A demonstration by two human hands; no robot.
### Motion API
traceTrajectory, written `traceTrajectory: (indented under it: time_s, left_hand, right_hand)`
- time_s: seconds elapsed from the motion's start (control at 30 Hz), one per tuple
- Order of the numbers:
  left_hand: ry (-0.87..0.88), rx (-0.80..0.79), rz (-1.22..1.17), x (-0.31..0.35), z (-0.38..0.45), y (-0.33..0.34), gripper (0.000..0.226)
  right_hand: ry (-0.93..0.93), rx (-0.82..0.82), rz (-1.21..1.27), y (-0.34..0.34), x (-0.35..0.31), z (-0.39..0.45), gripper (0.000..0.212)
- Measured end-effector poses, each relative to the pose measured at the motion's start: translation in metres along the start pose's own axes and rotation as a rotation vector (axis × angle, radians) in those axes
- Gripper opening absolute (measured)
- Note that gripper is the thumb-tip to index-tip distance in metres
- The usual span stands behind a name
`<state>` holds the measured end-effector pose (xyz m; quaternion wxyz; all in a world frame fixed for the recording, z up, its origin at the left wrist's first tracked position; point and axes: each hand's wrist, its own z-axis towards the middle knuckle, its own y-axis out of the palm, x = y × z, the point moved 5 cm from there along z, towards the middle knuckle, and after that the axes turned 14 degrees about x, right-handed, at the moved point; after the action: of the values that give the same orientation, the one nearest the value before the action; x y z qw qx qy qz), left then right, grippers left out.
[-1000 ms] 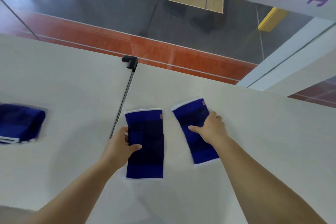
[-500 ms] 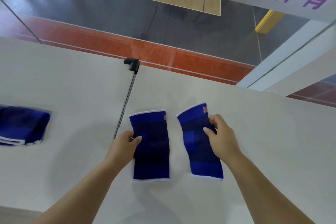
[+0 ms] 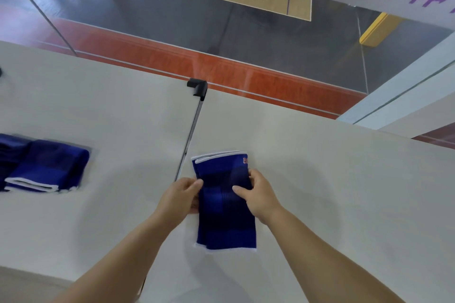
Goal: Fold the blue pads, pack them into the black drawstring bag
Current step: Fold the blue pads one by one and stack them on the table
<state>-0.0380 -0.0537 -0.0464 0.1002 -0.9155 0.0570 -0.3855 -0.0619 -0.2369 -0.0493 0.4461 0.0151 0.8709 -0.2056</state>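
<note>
Between both hands (image 3: 221, 195), stacked white-edged blue pads (image 3: 225, 214) lie flat.

The folded blue pads (image 3: 46, 167) at the left are smeared with blur and the frame edge slices off their far side, so there's no counting them. The left hand (image 3: 181, 198) hides its fingertips behind the stacked pads (image 3: 225, 204), and whether that stack is two pads can't be read for sure. The red mark (image 3: 245, 160) at its top corner is too small to make out.
</note>
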Motion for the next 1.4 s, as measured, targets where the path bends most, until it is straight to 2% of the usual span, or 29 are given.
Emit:
traceTrajectory:
  time_s: [0.03, 0.17, 0.33, 0.43, 0.63, 0.77, 0.87, 1.03, 1.13, 1.23, 1.3, 1.4]
  left_hand:
    - [0.024, -0.010, 0.049, -0.001, 0.001, 0.000, 0.010]
    - [0.099, -0.025, 0.211, -0.001, 0.001, 0.000, 0.027]
    - [0.104, -0.021, 0.212, 0.000, 0.003, -0.002, 0.028]
    - [0.094, -0.025, 0.189, 0.000, 0.005, -0.005, 0.030]
    - [0.107, 0.006, 0.245, -0.001, 0.007, -0.003, 0.030]
    - [0.129, 0.020, 0.293, 0.000, 0.008, -0.003, 0.024]
    - [0.147, 0.002, 0.334, 0.002, 0.007, -0.003, 0.022]
    - [0.139, -0.030, 0.329, 0.002, 0.007, -0.005, 0.019]
    - [0.124, -0.046, 0.277, 0.002, 0.004, -0.004, 0.016]
    - [0.122, -0.064, 0.251, 0.001, -0.004, 0.000, 0.010]
    - [0.136, -0.054, 0.272, 0.001, -0.009, 0.000, 0.020]
    - [0.140, -0.022, 0.253, 0.006, -0.013, -0.002, 0.033]
  right_hand:
    - [-0.014, -0.003, -0.028, 0.001, -0.001, 0.001, 0.029]
    - [-0.034, 0.021, -0.051, 0.002, -0.004, 0.002, 0.034]
    - [-0.017, 0.012, 0.150, 0.011, -0.012, 0.004, 0.028]
    - [-0.017, 0.005, 0.176, 0.014, -0.014, 0.006, 0.030]
    - [-0.269, 0.064, -0.388, 0.011, -0.021, 0.004, 0.028]
    - [-0.209, 0.004, -0.502, 0.003, -0.011, 0.006, 0.035]
    - [-0.146, -0.011, -0.446, -0.005, -0.001, 0.007, 0.030]
    - [-0.044, -0.044, -0.321, -0.003, -0.002, 0.002, 0.040]
    - [-0.015, -0.044, -0.302, 0.001, -0.002, 0.000, 0.033]
    - [-0.026, -0.029, -0.291, 0.001, -0.002, -0.005, 0.018]
    - [-0.053, -0.030, -0.269, 0.000, -0.004, -0.009, 0.010]
    - [-0.091, -0.010, -0.233, -0.006, -0.012, -0.014, 0.009]
